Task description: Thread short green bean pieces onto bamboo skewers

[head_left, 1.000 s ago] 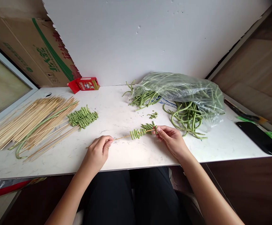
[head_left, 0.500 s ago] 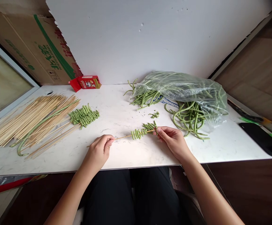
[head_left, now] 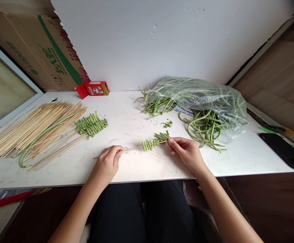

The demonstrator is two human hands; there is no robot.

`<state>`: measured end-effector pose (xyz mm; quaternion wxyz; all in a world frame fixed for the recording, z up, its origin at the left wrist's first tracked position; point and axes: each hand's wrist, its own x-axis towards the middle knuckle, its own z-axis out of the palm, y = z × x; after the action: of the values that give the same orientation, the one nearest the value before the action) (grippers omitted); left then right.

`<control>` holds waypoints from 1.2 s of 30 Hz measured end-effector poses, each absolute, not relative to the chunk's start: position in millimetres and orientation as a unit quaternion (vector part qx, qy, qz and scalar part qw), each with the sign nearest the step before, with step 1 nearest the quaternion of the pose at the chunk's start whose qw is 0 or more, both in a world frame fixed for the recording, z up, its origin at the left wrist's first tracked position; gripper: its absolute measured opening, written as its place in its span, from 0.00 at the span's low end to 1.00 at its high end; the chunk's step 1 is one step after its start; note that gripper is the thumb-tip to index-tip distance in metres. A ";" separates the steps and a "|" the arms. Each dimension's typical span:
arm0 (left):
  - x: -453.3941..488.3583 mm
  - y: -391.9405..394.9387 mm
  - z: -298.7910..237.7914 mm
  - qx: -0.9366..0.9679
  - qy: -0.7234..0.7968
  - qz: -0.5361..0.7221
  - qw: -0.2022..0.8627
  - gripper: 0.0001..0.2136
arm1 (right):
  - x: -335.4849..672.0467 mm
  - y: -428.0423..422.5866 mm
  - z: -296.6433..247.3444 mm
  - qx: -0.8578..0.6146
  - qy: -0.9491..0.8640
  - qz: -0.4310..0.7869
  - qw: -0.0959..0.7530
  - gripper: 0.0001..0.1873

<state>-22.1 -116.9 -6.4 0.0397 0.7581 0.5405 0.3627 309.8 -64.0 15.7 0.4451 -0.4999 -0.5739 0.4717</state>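
My left hand (head_left: 110, 158) pinches the bare end of a thin bamboo skewer (head_left: 133, 148) just above the table. Several short pieces of green bean (head_left: 149, 145) are threaded crosswise toward the skewer's other end. At that tip my right hand (head_left: 185, 150) is closed, thumb and forefinger around a piece of green bean that they partly hide. Behind the skewer lies a small pile of cut bean pieces (head_left: 162, 135). Finished-looking skewers packed with bean pieces (head_left: 91, 125) rest side by side to the left, beyond my left hand.
Loose bamboo skewers (head_left: 35, 128) cover the table's left side, a long bean (head_left: 43, 135) across them. A clear plastic bag (head_left: 200, 92) of long beans stands back right, with loose beans (head_left: 209, 130) before it. A red box (head_left: 97, 88) and a black phone (head_left: 284, 150) lie farther out.
Both hands keep almost the same place and grip on the skewer. The whole view has shifted very slightly.
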 end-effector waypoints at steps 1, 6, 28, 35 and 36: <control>-22.2 -117.0 -6.7 0.759 0.539 0.364 0.036 0.07 | 309.8 -64.2 15.8 -0.500 -0.575 0.471 0.445 0.21; -21.7 -117.3 -6.5 0.760 0.535 0.367 0.029 0.07 | 310.1 -64.9 15.4 -0.499 -0.584 0.465 0.440 0.20; -23.8 -116.4 -9.2 0.741 0.554 0.375 0.061 0.07 | 313.4 -60.4 11.0 -0.478 -0.496 0.549 0.473 0.19; -23.9 -118.0 -8.9 0.752 0.542 0.367 0.074 0.07 | 310.7 -61.6 16.3 -0.487 -0.495 0.545 0.470 0.19; -23.8 -117.9 -8.5 0.754 0.539 0.368 0.075 0.07 | 310.7 -61.5 16.0 -0.486 -0.497 0.544 0.470 0.19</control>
<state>-23.8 -117.9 -8.5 0.0750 0.7539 0.5394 0.3676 310.7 -61.5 16.0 0.4704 -0.4864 -0.4966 0.5436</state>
